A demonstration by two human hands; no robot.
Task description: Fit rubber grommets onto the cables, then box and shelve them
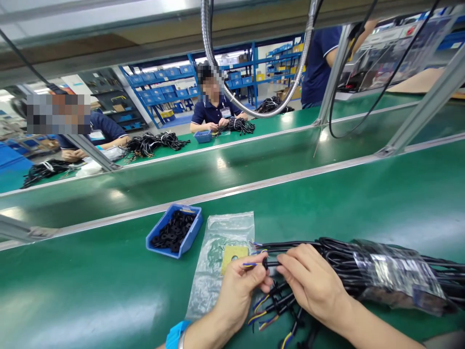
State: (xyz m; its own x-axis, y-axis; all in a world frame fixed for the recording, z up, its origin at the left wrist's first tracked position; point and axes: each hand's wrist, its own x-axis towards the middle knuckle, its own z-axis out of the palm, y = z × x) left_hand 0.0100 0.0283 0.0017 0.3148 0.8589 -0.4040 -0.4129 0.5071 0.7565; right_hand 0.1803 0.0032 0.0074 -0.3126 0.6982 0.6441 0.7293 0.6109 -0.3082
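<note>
My left hand (241,286) pinches a small black part (265,263) at the stripped end of a black cable, where blue and yellow wires stick out. Close by, my right hand (314,281) grips the same black cable (273,264) just behind that part. To the right lies a bundle of black cables (341,257) wrapped in clear plastic film (395,271). Below my hands, several cable ends (276,308) with coloured wires fan out, some bearing black parts. A yellow square pad with a hole (228,254) rests on a clear plastic bag (209,278) beside my left hand.
A blue bin (198,223) of small black parts stands on the green table (90,286) left of the bag. A metal rail (218,194) runs behind it. Overhead hangs a flexible metal conduit (254,111). Across the bench, co-workers sit with cable bundles (156,143).
</note>
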